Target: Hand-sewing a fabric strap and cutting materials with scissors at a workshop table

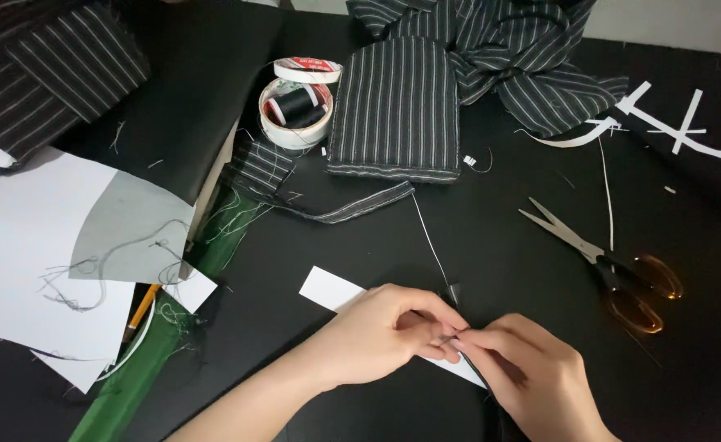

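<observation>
Pinched tight between both sets of fingertips was a small dark strip of fabric [454, 296], held low over the black table [491, 245] near its front edge. The left hand [381, 336] was closed over the piece from the left, thumb and forefinger pressed together; the right hand [532, 372] was closed against it from the right, so that the fingertips of both met at one spot. A thin metallic glint was seen at that meeting point, perhaps a pin or needle, though it was too small to be told for certain. Underneath lay a white paper slip [330, 289], partly covered by the hands.

The strip was judged light, limp and soft, likely to fold or fray if taken loosely, so a fingertip pinch close to the working point looked the right hold. A pale thread [428, 233] was seen running from it up toward a striped fabric band [360, 206].

Orange-handled scissors [614, 274] lay well apart to the right. A striped rounded fabric piece [395, 106] and a round tin with a black spool [296, 110] were seen further back.
</observation>
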